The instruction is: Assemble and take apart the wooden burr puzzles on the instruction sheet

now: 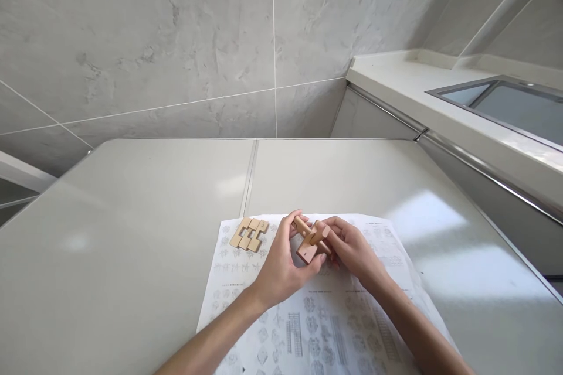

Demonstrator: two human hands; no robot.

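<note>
Over the printed diagram sheet (325, 304), the left hand (281, 269) and right hand (350, 246) together hold crossed wooden puzzle pieces (308, 251); at left lie notched wooden blocks (254, 244).

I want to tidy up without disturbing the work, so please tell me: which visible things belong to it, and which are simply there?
Seem to belong:
held wooden pieces, between the left hand and right hand
flat wooden pieces, on the sheet
printed sheet

Simply there:
table, only as support
counter
tiled wall
</note>
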